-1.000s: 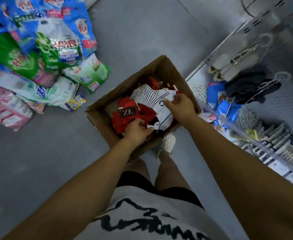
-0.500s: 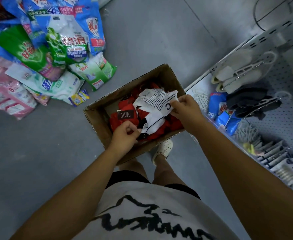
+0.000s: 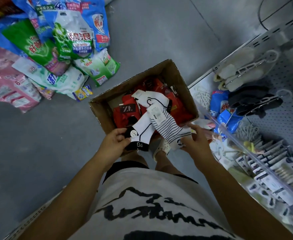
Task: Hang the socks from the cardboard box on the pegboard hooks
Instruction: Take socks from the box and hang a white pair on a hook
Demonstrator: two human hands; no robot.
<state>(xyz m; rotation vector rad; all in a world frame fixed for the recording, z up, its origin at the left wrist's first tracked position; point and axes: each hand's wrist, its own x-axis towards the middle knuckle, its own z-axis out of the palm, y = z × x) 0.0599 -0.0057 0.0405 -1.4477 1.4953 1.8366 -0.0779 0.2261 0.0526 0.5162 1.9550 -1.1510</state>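
I stand on a grey floor (image 3: pixel 159 32), with a pile of detergent bags (image 3: pixel 64 40) at my far left and the pegboard (image 3: pixel 284 125) with its shelf at my right. The cardboard box (image 3: pixel 180 78) sits open on the floor just in front of my feet, and red socks (image 3: pixel 125 116) lie inside it. Above its near edge I hold two socks that cross each other. My left hand (image 3: pixel 112 144) pinches the black cuff of the white sock (image 3: pixel 145 130) between thumb and curled fingers. My right hand (image 3: pixel 196 141) grips the toe end of the striped sock (image 3: pixel 170 127) with the thumb on top, the index finger straight. A small black hanger (image 3: pixel 149 102) shows at their far ends, over the box.
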